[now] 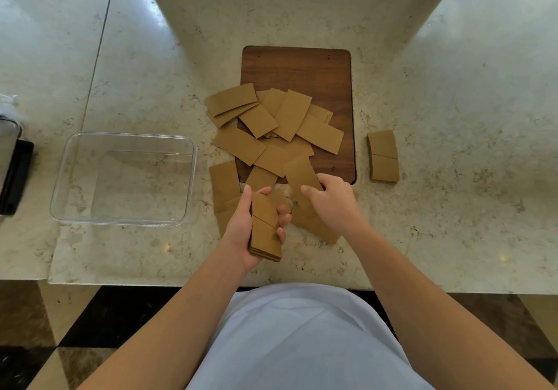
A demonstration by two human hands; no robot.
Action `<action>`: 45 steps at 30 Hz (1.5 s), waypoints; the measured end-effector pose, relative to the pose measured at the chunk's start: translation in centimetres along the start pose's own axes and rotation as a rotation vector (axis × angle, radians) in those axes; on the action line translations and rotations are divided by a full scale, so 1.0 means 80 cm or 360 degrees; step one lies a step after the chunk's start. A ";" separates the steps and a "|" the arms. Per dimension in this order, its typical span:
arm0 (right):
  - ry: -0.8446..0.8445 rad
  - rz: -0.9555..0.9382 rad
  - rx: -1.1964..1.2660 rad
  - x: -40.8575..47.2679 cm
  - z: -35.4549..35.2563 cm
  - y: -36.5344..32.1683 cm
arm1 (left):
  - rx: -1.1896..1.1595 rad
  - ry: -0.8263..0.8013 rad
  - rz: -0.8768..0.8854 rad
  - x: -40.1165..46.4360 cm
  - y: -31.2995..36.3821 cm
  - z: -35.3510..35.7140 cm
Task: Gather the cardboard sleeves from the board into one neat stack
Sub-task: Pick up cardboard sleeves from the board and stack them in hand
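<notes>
Several brown cardboard sleeves (279,127) lie scattered over the near half of a dark wooden board (320,69) and spill onto the counter around it. My left hand (241,229) grips a small squared-up stack of sleeves (265,229) just in front of the board. My right hand (330,199) pinches the near end of one loose sleeve (300,172) at the board's near edge. More loose sleeves (314,223) lie under and between my hands. A separate neat stack of sleeves (383,157) sits on the counter right of the board.
A clear rectangular plastic container (123,178) stands on the marble counter (453,87) left of the board. A dark object (15,175) sits at the far left edge. The counter's front edge runs just below my hands.
</notes>
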State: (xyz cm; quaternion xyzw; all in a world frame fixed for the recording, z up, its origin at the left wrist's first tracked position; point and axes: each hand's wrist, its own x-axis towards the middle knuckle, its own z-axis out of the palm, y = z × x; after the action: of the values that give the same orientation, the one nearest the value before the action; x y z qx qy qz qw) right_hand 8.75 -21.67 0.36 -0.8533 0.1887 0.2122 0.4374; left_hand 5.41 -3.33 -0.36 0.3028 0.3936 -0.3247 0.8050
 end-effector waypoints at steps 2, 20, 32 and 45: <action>0.0116 -0.0152 0.0033 -0.009 -0.001 -0.008 | 0.0009 0.0023 -0.0003 0.002 -0.003 0.000; -0.0897 0.0179 -0.0377 -0.053 0.028 -0.067 | 0.0466 0.0262 0.0245 -0.006 -0.021 0.022; -0.0024 0.0150 -0.0062 -0.011 -0.026 -0.005 | -0.0053 -0.0153 0.0086 -0.018 -0.009 0.006; 0.0204 -0.0033 -0.0999 0.013 -0.027 0.077 | -0.0095 -0.0364 -0.0003 -0.030 -0.010 -0.002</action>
State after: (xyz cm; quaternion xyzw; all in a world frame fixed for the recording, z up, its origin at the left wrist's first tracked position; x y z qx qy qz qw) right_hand 6.94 -26.94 -3.15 -0.9600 0.1326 0.2015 0.1422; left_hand 3.59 -2.98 1.34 0.2393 0.3091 -0.3461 0.8529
